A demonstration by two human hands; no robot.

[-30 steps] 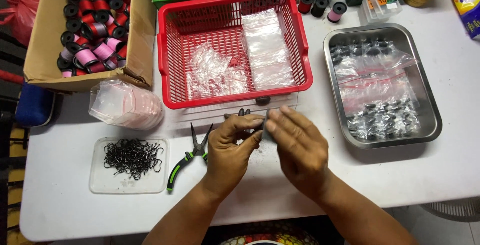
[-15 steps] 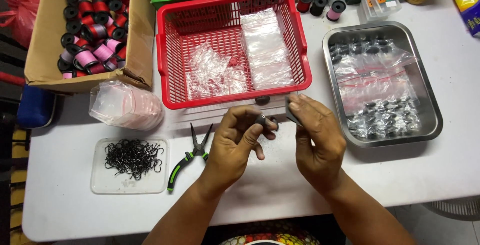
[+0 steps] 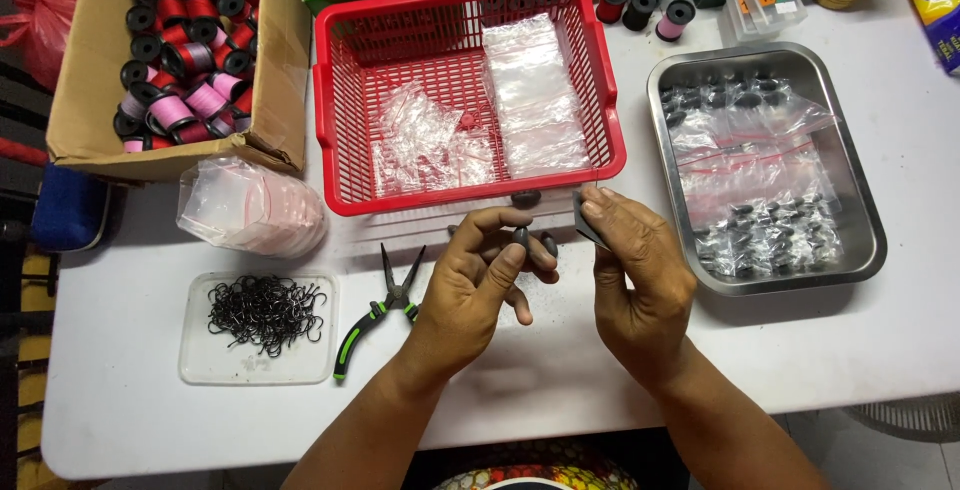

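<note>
My left hand (image 3: 478, 285) is curled over the white table (image 3: 820, 350), pinching small dark oval weights (image 3: 521, 238) between thumb and fingertips. My right hand (image 3: 632, 270) is beside it, fingers closed on a small clear plastic bag (image 3: 586, 226) held upright. Both hands sit just in front of the red plastic basket (image 3: 340, 165), which holds clear plastic bags (image 3: 535, 100). One more dark weight (image 3: 525, 197) lies at the basket's front edge.
A metal tray (image 3: 860, 200) with bagged dark weights sits right. Green-handled pliers (image 3: 375, 320) and a clear lid of black hooks (image 3: 262, 318) lie left. A cardboard box of thread spools (image 3: 270, 80) and a stack of clear bags (image 3: 250, 208) stand far left.
My hands have drawn apart. The right hand moved right and lifted the small bag upright; the left hand now shows the dark weights at its fingertips.
</note>
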